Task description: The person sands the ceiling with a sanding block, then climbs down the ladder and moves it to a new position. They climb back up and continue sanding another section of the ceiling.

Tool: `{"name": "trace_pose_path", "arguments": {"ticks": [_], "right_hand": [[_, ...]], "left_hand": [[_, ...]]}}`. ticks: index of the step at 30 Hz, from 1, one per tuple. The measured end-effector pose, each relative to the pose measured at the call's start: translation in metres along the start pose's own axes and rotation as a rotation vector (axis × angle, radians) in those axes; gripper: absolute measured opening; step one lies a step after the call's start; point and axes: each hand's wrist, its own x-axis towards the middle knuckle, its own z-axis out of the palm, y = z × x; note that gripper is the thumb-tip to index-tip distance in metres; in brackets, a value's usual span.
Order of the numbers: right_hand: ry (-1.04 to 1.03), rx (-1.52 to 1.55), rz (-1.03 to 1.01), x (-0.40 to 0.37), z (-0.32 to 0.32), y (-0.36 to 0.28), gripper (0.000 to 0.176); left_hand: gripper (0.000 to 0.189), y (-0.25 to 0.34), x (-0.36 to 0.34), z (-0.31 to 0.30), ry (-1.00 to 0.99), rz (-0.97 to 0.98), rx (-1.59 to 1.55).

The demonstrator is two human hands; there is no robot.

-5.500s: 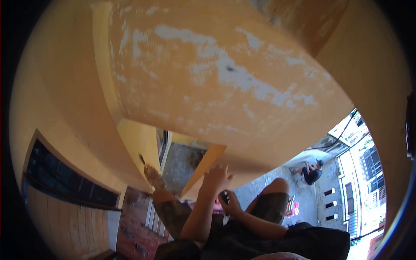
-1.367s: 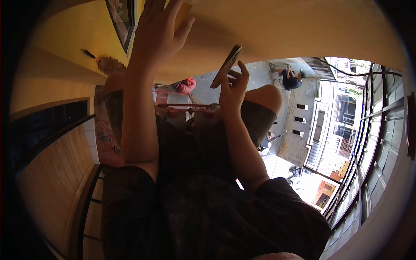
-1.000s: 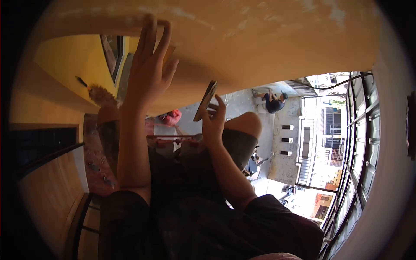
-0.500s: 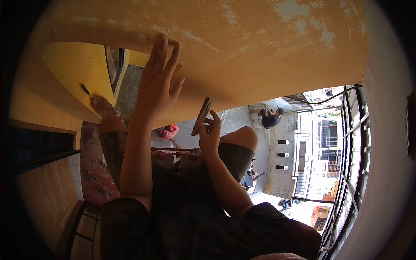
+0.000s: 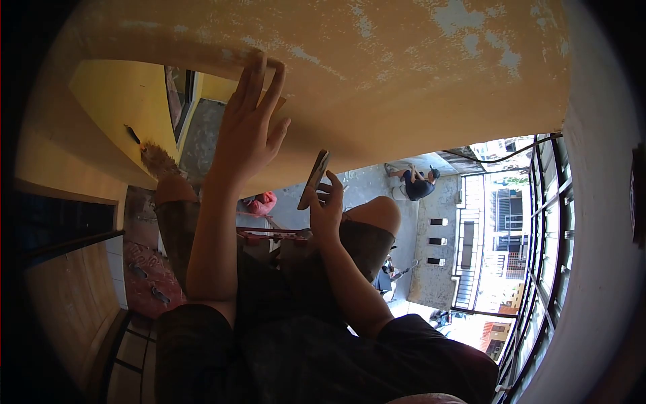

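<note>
My left hand (image 5: 252, 131) is raised against the yellow-orange wall (image 5: 404, 87), its back toward me and its fingers stretched upward. Beside the index finger the corner of a thin flat scraper (image 5: 281, 104) shows; the rest of it is hidden under the fingers. Lower and to the right, my right hand (image 5: 326, 209) grips a second flat scraper (image 5: 314, 178) along one edge, its face streaked light and dark. This scraper is tilted and stays apart from the wall.
Below my knees are a red frame (image 5: 272, 234) and a red bag (image 5: 260, 203). A brush-like bundle (image 5: 158, 160) is near my left knee. Another person (image 5: 418, 185) sits farther off by a low wall (image 5: 434, 269). A metal railing (image 5: 548, 222) runs along the right.
My left hand has shifted slightly to the right along the wall. My right hand and its scraper stay almost in place.
</note>
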Motion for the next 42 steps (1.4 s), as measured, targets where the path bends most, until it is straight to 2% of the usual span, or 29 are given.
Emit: {"name": "trace_pose_path", "arguments": {"ticks": [12,37,40,42], "right_hand": [[-0.027,0.070,0.028,-0.002,0.001,-0.006,0.047],[-0.029,0.104,0.046,-0.003,0.003,-0.006,0.045],[-0.011,0.063,0.016,-0.004,0.002,-0.004,0.047],[0.033,0.184,-0.023,-0.003,-0.001,-0.007,0.045]], "left_hand": [[0.077,-0.002,0.000,-0.005,-0.028,0.002,-0.016],[0.079,0.000,0.001,-0.003,0.014,0.003,-0.001],[0.078,-0.001,0.000,-0.005,0.008,-0.010,-0.021],[0.069,-0.004,0.000,-0.007,0.006,0.023,-0.090]]}}
